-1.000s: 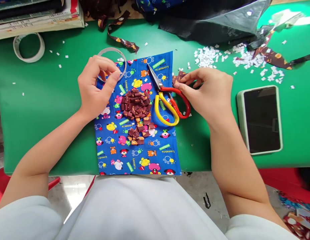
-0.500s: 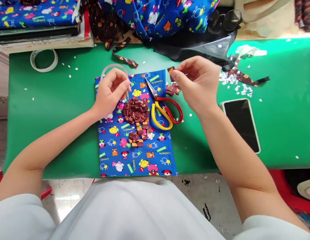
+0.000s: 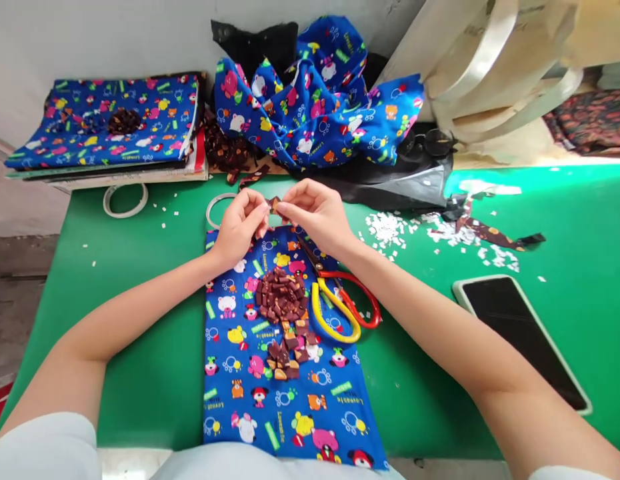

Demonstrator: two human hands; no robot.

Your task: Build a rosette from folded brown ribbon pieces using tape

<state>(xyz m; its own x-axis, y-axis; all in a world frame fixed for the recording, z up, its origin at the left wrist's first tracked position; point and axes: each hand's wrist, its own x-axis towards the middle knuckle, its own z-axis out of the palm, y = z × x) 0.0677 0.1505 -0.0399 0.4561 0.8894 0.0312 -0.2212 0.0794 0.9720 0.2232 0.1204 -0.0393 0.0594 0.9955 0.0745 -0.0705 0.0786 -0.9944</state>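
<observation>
A small brown patterned fabric piece (image 3: 273, 202) is pinched between the fingertips of my left hand (image 3: 241, 223) and my right hand (image 3: 316, 215), which meet above the far edge of the blue printed cloth (image 3: 290, 433). On that cloth lies a heap of small folded brown pieces (image 3: 281, 295), with looser ones spread in front of it. Scissors (image 3: 340, 303) with one yellow and one red handle rest on the cloth's right side, tips partly under my right hand. A roll of tape (image 3: 213, 212) sits just behind my left hand.
A phone (image 3: 520, 337) lies at the right. White paper bits (image 3: 387, 228) are scattered near a black plastic bag (image 3: 405, 187). Another tape roll (image 3: 125, 201) is at the left, by a stack topped with blue cloth (image 3: 160, 120). Crumpled blue fabric (image 3: 315, 113) stands behind.
My right hand has moved left with the brown piece, and both hands now meet on it. The camera view has tilted up, showing more of the background.
</observation>
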